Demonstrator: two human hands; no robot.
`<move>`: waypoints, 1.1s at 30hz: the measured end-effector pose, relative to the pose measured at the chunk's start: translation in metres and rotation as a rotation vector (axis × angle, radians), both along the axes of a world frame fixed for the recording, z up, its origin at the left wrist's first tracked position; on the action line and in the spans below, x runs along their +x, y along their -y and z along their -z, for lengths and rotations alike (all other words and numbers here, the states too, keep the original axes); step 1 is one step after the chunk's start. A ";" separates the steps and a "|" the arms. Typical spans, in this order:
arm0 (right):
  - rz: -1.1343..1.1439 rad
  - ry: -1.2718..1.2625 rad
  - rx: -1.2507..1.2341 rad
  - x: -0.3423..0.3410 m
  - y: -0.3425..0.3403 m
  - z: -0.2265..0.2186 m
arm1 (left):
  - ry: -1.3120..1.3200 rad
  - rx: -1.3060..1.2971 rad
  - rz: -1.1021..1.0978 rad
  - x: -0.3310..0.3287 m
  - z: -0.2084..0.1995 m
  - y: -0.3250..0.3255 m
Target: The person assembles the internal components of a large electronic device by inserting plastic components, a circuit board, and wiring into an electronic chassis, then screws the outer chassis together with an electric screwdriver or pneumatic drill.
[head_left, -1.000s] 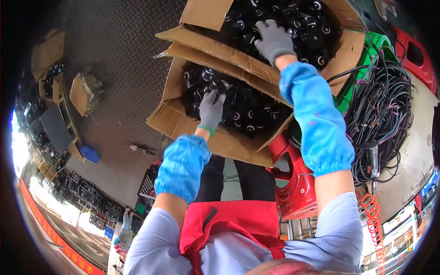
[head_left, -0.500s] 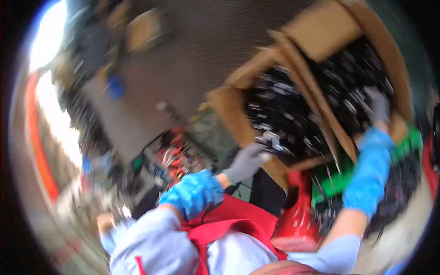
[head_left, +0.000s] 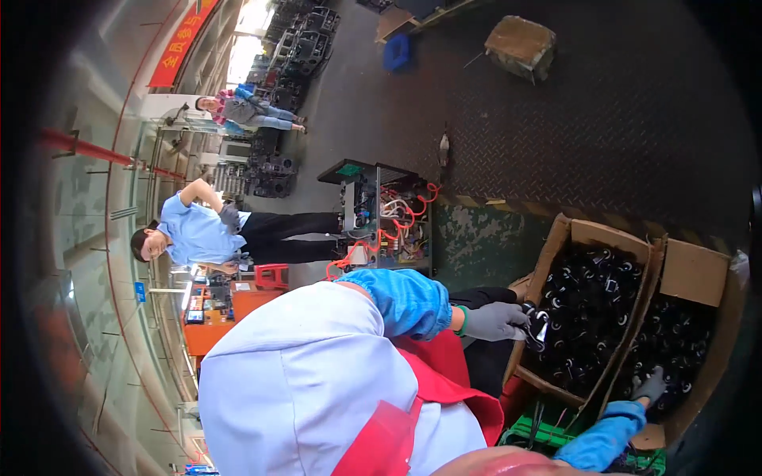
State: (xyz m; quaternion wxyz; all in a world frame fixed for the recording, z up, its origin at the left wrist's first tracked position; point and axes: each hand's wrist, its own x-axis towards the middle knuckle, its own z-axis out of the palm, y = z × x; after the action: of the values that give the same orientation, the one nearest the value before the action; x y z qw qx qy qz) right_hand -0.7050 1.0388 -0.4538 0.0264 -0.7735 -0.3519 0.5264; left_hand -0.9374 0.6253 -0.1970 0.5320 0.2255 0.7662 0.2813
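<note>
Two open brown cardboard boxes (head_left: pixel 603 238) sit side by side on the floor at the near edge of the dark checker-plate flooring, flaps folded outward; both are packed with small black parts. Further out on that flooring a smaller, scuffed cardboard carton (head_left: pixel 520 46) stands alone, closed. A blue plastic crate (head_left: pixel 396 51) rests near it. Overhead along the wall runs a long red banner (head_left: pixel 181 41) with yellow lettering. A small blue sign (head_left: pixel 140 292) hangs by the glass partition.
</note>
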 end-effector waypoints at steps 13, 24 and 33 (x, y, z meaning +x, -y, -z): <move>0.193 -0.414 -0.249 0.047 0.265 -0.360 | 0.085 -0.080 -0.141 -0.074 -0.171 0.108; 1.023 -0.440 0.120 0.130 0.681 -0.498 | -0.012 0.297 0.684 -0.100 -0.207 0.045; 2.121 -0.492 0.074 0.017 0.984 -0.530 | 0.310 0.034 0.966 0.026 -0.246 0.026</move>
State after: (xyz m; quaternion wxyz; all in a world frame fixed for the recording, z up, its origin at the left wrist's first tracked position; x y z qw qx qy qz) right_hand -0.6884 0.0548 0.0766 0.5604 -0.5555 0.4940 0.3652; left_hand -0.9115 0.5991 0.0489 0.7051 0.5183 0.4818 0.0459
